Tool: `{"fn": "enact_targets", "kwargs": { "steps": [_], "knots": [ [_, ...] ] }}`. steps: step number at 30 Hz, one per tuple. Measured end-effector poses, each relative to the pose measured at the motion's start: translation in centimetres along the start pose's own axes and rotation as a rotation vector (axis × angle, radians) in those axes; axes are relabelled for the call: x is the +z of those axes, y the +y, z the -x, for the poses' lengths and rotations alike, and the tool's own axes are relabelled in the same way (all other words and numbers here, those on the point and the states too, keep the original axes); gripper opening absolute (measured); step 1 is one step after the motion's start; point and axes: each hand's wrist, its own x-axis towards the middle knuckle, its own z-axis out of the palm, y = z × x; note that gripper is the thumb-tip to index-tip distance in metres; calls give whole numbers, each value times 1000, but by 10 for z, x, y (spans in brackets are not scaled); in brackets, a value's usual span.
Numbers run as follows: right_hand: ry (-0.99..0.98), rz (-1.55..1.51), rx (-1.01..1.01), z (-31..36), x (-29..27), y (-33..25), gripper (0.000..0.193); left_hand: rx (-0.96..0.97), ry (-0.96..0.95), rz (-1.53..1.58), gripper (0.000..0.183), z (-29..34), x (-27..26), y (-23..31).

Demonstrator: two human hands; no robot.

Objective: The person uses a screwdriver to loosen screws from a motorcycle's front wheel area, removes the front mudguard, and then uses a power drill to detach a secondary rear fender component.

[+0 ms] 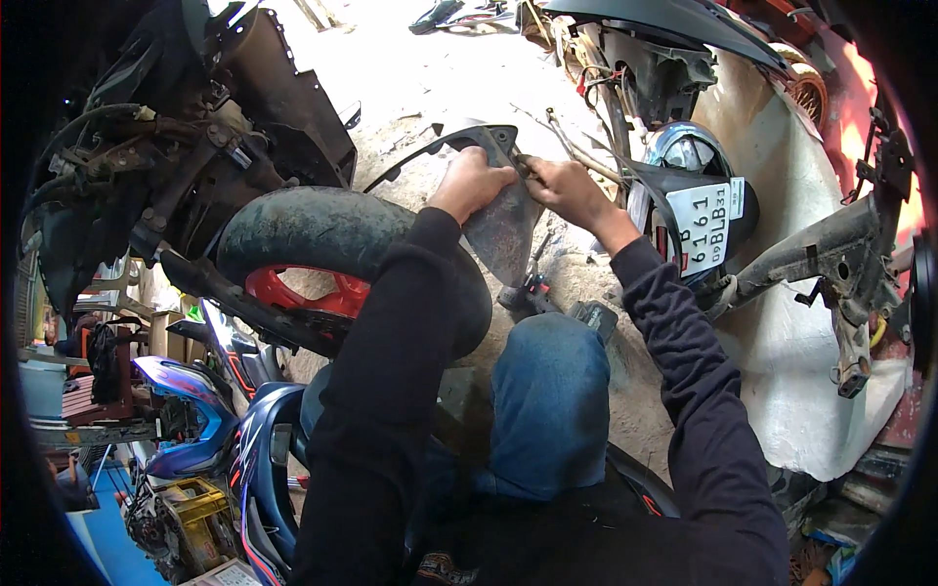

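Out in front of me is a dark, dusty plastic motorcycle panel (500, 246), shaped like a fender, with a long curved arm reaching to the left. My left hand (473, 186) is closed over its upper part, thumb toward the right. At the panel's upper right edge, my right hand (567, 189) has its fingers pinched together; whatever sits between them is too small to make out. Below the panel's tip, by my knee, a red and black tool (532, 291) lies on the ground, partly hidden.
A motorcycle wheel with a worn tyre (313, 227) and red rim stands close on the left, under dark bodywork. To the right are a white licence plate (702, 230) and a metal frame part (811, 249). Blue fairings (186, 400) and a yellow crate (200, 518) are at lower left.
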Motion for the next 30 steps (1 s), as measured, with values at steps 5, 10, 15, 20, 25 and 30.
{"fn": "enact_targets", "kwargs": {
  "steps": [5, 10, 15, 20, 25, 30],
  "knots": [
    [88, -945, 443, -19, -25, -1, 53, 109, -46, -127, 46, 13, 15, 15],
    [-126, -779, 362, -30, -21, 10, 38, 87, -148, -249, 44, 10, 13, 15],
    [65, -961, 346, -20, -4, 30, 30, 217, -19, -320, 35, -3, 29, 11],
    [46, -1019, 479, -25, -19, -2, 39, 177, -43, -453, 28, -1, 28, 17],
    [-98, -824, 584, -34, -27, 17, 51, 308, -21, -524, 21, 3, 52, 39],
    [157, -435, 535, -34, -16, 20, 35, 339, -103, -243, 36, -14, 37, 37]
  ]
}}
